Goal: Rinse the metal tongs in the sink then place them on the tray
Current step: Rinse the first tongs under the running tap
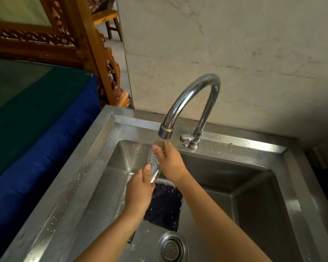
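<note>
Left hand [140, 186] grips tongs [154, 163] low; right hand [169, 159] pinches perforated head under tap [165, 132]. Best turn head, rinse both faces over sink [110, 120].

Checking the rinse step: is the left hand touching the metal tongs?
Touching. The head view shows the left hand gripping the lower end of the metal tongs, with its thumb laid on the metal.

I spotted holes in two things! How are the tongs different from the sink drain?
The tongs are held up under the faucet; the drain strainer sits flat in the sink. The tongs' holey end is long and tilted; the drain strainer is round. Both are shiny metal with little holes.
</note>
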